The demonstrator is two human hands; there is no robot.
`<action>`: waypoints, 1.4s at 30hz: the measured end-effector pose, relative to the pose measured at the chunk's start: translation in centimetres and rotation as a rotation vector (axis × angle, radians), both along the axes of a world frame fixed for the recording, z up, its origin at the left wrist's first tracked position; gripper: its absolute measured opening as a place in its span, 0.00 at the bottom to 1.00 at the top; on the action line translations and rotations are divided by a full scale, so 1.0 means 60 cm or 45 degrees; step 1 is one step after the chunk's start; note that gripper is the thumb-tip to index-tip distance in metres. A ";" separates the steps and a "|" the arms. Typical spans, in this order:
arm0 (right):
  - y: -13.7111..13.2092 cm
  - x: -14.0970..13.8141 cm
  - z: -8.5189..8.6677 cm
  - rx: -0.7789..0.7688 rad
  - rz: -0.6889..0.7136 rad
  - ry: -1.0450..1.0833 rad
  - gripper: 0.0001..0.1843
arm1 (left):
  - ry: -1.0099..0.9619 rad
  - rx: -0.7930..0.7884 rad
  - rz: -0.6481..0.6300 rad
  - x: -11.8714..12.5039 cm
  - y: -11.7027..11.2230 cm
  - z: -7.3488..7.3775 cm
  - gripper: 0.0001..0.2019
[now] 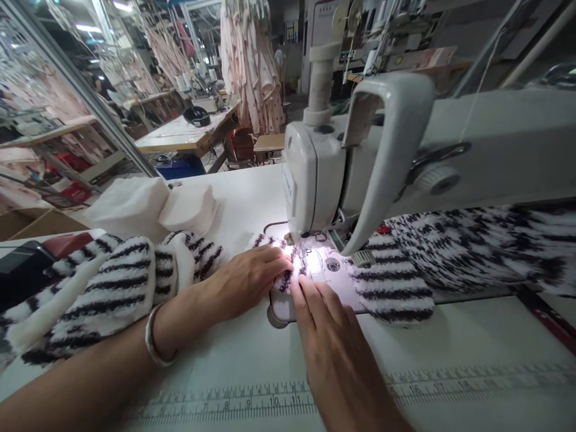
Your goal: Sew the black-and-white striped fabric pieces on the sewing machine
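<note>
White counter (252, 354), ruler marks (261, 403) along the near edge. Sewing machine (300, 171), light on. Small striped cloth (284, 282) beneath the needle: left hand (245, 277) upon it, fingers together, pinch indeterminable; right hand (335, 339), fingers slightly spread, tips touching. Left: striped pieces (112, 288), white cloth stacks (128, 204). Behind: hanging pink garments (252, 72).

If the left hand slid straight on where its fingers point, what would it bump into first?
The left hand already touches the fluffy striped cloth. Straight on, it would probably meet the needle area under the sewing machine head first, though glare makes depth unclear.
</note>
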State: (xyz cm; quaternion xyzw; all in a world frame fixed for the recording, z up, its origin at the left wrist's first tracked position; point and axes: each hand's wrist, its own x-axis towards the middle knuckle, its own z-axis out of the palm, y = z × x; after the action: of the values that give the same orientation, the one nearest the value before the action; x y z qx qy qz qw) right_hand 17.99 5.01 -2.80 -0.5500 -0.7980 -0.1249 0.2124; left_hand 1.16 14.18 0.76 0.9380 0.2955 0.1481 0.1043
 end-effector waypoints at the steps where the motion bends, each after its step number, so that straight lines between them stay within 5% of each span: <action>1: -0.001 0.000 -0.002 0.002 0.008 -0.011 0.29 | -0.014 0.003 0.004 -0.003 0.000 -0.003 0.11; 8: 0.022 0.037 -0.005 -0.090 0.148 0.176 0.30 | 0.002 0.051 0.116 0.006 -0.009 -0.008 0.08; 16: 0.067 0.073 0.031 -0.305 0.297 0.251 0.30 | 0.034 0.126 0.235 0.025 -0.018 -0.007 0.08; 24: 0.018 0.012 0.019 -0.182 0.138 0.261 0.30 | 0.046 -0.040 0.109 -0.003 -0.018 0.012 0.10; 29: 0.027 0.025 0.021 -0.236 0.138 0.280 0.27 | -0.007 -0.135 -0.039 -0.024 -0.023 0.017 0.11; 33: 0.042 0.052 0.028 -0.252 0.153 0.242 0.33 | -0.049 -0.095 0.058 -0.008 -0.036 0.001 0.13; 42: 0.067 0.073 0.041 -0.251 0.159 0.077 0.29 | -0.048 0.021 0.277 0.036 -0.064 -0.007 0.10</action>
State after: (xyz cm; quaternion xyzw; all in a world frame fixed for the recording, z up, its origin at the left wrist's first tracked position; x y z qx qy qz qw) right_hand 22.36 9.06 -0.34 -0.5208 -0.8324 -0.0158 0.1885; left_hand 3.33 10.32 0.33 0.8982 0.3925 0.1788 0.0855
